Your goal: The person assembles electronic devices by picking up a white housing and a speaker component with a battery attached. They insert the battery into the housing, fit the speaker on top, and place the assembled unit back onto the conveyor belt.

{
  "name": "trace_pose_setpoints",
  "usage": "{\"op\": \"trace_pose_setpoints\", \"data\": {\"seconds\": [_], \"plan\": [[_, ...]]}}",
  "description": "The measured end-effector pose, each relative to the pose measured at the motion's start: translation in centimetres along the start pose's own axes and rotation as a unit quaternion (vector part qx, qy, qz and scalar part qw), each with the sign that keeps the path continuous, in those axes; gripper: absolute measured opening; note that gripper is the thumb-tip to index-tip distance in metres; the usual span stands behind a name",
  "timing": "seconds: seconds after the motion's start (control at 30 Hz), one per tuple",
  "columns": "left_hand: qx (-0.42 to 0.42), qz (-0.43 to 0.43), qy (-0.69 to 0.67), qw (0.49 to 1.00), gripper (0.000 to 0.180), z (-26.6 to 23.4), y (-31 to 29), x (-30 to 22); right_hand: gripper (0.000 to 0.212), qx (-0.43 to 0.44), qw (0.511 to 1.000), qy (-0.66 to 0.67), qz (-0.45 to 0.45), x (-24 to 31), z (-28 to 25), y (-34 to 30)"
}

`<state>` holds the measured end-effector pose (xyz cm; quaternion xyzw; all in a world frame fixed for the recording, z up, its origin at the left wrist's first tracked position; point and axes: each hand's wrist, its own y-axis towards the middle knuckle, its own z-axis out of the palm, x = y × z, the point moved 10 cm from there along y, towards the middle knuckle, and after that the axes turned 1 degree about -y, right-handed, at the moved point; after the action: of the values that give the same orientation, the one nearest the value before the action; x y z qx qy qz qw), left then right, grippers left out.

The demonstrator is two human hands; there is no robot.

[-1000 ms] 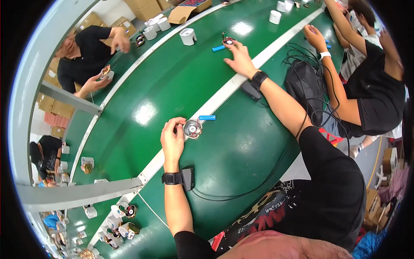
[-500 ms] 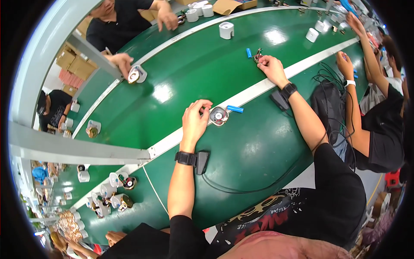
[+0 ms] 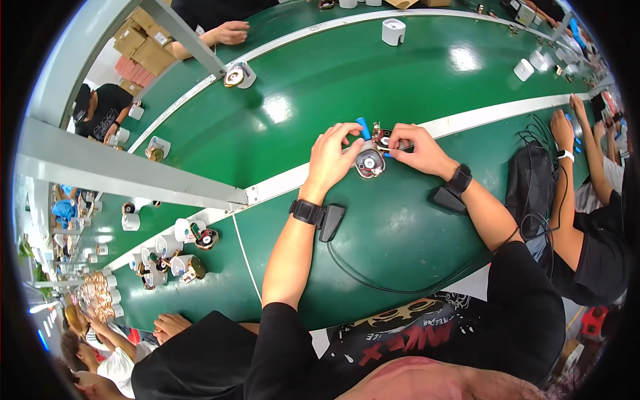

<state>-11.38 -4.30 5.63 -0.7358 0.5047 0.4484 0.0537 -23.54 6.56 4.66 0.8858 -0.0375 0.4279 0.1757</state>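
My left hand is closed, its thumb and fingertips around the lower end of a blue cylindrical battery. Just below the thumb, a round grey housing with a white disc in its middle sits at the bench's white edge strip. My right hand pinches a small wired assembly with metal parts, directly above the housing. Partly covered under the right fingers is a second blue piece. The exact grip points are too small to make out.
A grey metal post crosses on the left. White cups with wired parts cluster beyond it. Farther over the green belt stand a white cup and another with a copper-coloured part. A black bag and cables lie right; co-workers sit around.
My right hand has drawn the wired assembly in from the far belt to the housing. My left hand has moved onto the blue battery. A co-worker's hand has let go of a white cup.
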Motion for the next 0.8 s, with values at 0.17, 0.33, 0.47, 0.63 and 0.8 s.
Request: {"op": "trace_pose_setpoints", "data": {"seconds": [0.17, 0.33, 0.47, 0.63, 0.8], "plan": [[-0.007, -0.022, -0.014, 1.000, 0.032, -1.0, -1.3, 2.0, 0.010, 0.061, 0.998, 0.028, -0.021, 0.2, 2.6, 0.4], [0.003, 0.074, 0.022, 0.997, 0.033, 0.5, -1.0, -0.2, 0.014, 0.037, 0.998, 0.002, -0.055, 0.2, 1.2, -0.6], [0.028, 0.029, 0.047, 0.998, 0.024, -0.3, -1.8, 0.8, 0.014, 0.057, 0.998, -0.005, -0.034, 0.5, 2.6, 0.2], [0.030, 0.032, 0.020, 0.999, 0.020, 0.1, -1.8, 0.9, 0.014, 0.042, 0.999, 0.022, -0.005, -0.6, 2.3, 0.1], [0.025, 0.015, 0.012, 1.000, 0.019, 0.2, -1.7, 1.4, 0.014, 0.040, 0.999, 0.016, 0.012, -1.0, 2.2, 0.1]]}}
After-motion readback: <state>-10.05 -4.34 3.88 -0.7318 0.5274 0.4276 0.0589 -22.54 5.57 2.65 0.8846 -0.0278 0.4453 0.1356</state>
